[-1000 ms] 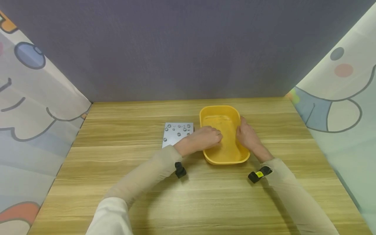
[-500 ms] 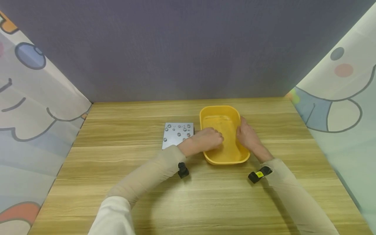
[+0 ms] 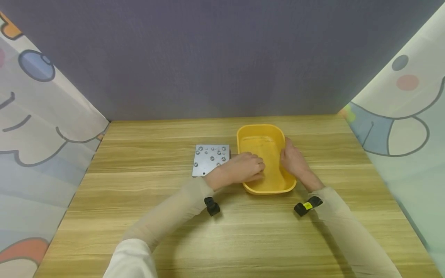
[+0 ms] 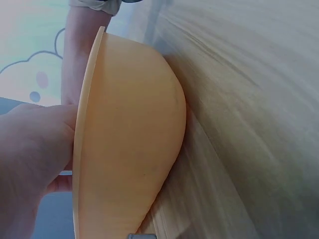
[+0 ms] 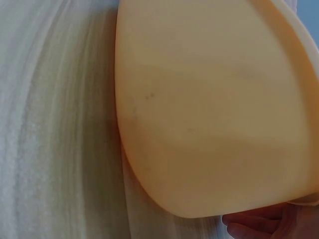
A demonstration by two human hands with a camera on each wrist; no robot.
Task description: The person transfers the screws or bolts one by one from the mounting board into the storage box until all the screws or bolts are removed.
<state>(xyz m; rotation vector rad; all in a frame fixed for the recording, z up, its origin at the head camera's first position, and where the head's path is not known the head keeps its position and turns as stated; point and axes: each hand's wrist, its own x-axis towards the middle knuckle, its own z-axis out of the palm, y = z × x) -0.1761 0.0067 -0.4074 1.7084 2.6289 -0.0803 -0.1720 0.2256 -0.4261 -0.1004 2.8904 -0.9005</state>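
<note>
A yellow plastic basin [image 3: 265, 192] stands on the wooden table, and its outer wall fills much of both wrist views. My left hand [image 3: 241, 168] reaches over the basin's left rim with its fingers bent down inside. Its fingertips are hidden, so whether they pinch anything cannot be made out. On the opposite side my right hand [image 3: 294, 162] grips the basin's right rim, thumb at the inner side and fingers [image 5: 254, 224] against the outer wall. Just left of the basin lies a silver metal plate [image 3: 206, 160] bearing several round screw heads, partly covered by my left forearm.
The wooden tabletop [image 3: 139, 154] extends around the basin and plate. A dark grey panel [image 3: 222, 61] rises along the back edge. Printed curtains [image 3: 417, 127] hang at both sides.
My left hand shifts slightly inside the basin, its wrist dropping a little toward me and its fingers changing pose. My right hand, the basin and the metal plate stay in place.
</note>
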